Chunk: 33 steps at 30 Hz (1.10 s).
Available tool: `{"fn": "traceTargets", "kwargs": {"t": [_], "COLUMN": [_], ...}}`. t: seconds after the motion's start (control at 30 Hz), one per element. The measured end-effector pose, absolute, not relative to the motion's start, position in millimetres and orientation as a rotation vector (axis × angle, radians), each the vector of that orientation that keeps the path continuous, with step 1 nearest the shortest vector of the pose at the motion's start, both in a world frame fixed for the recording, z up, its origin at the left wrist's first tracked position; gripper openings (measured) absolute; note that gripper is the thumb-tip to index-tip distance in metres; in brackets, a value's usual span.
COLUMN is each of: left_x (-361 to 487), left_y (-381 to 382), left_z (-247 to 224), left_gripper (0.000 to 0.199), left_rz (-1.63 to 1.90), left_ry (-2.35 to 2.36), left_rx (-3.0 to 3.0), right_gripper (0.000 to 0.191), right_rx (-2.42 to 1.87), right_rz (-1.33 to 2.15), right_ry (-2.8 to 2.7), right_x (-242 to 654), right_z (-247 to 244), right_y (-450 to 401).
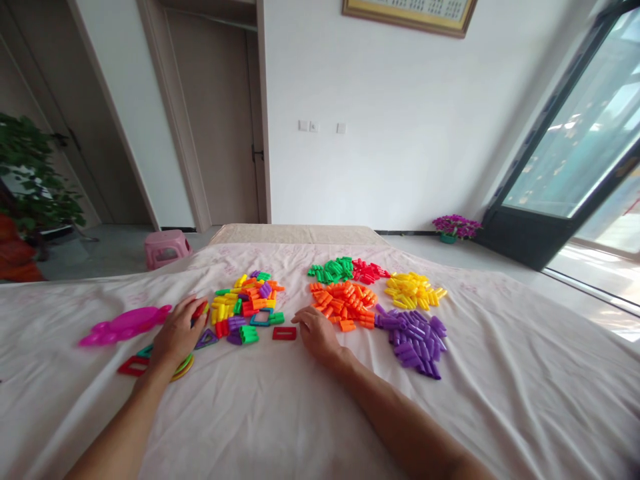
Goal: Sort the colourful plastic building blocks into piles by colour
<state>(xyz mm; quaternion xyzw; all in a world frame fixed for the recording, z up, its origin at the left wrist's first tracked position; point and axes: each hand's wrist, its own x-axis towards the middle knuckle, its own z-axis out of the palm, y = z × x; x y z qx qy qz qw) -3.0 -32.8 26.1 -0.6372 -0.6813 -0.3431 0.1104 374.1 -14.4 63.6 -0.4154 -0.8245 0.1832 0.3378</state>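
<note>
My left hand [179,332] is at the left with its fingers curled around a small red piece [201,311] with some yellow and green at its edge. Below that hand lie a red frame [134,366] and round yellow-green pieces [184,368], partly covered. A purple triangle [206,339] is just right of it. My right hand [316,333] rests low over the cloth with its fingers slightly apart and nothing visible in them. It is between a red rectangular frame [285,333] and an orange pile [345,301]. A mixed-colour pile [245,300] lies between the hands.
Green [334,270], red [369,272], yellow [414,291] and purple [417,340] piles sit at the right. A magenta tray-like item [127,325] lies far left on the pale cloth [240,427]. Beyond stand a pink stool [167,248] and potted flowers [455,227].
</note>
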Motion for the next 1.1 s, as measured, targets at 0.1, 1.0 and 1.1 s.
{"fn": "traceTargets", "kwargs": {"t": [0.1,1.0,1.1], "left_x": [-3,-1,-1], "left_y": [-33,-34,-34], "left_z": [26,29,30], "left_gripper": [0.042,0.042,0.043], "left_rz": [-1.003,-0.997,-0.978], "left_ry": [-1.998,-2.015,-2.019], "left_rx": [-1.869,-1.868,-1.871], "right_gripper": [0.038,0.025,0.027], "right_rx": [-1.075,-1.345,-1.417], "right_rz": [0.468,0.176,0.136], "right_ry": [-2.143,-2.45,-2.304], "right_x": [376,360,395], "right_z": [61,97,106], "right_y": [-12,13,18]}}
